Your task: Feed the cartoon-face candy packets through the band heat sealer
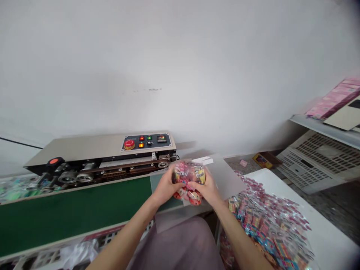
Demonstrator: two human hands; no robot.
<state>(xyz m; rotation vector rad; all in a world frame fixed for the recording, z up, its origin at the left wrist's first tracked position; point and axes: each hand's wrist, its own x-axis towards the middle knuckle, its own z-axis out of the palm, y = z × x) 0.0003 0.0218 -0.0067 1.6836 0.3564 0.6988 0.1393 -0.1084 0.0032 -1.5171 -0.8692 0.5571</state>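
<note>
Between my two hands is a clear plastic bag (188, 176) filled with small red, pink and yellow packaged items, some showing barcodes. My left hand (168, 186) grips its left side, thumb across the front. On the right side my right hand (207, 188) grips it the same way, the thumbs nearly meeting in the middle. The bag is held above the right end of a green conveyor belt (84, 200). Behind that belt stands a band sealing machine (87, 150) with a red stop button and lit switches.
Many filled clear packets (267, 221) lie heaped on a white table (323, 225) at my right. Plastic crates (312, 161) stand farther right, below a shelf with pink boxes (334, 95). A small box (264, 160) is on the floor. A white wall rises behind the machine.
</note>
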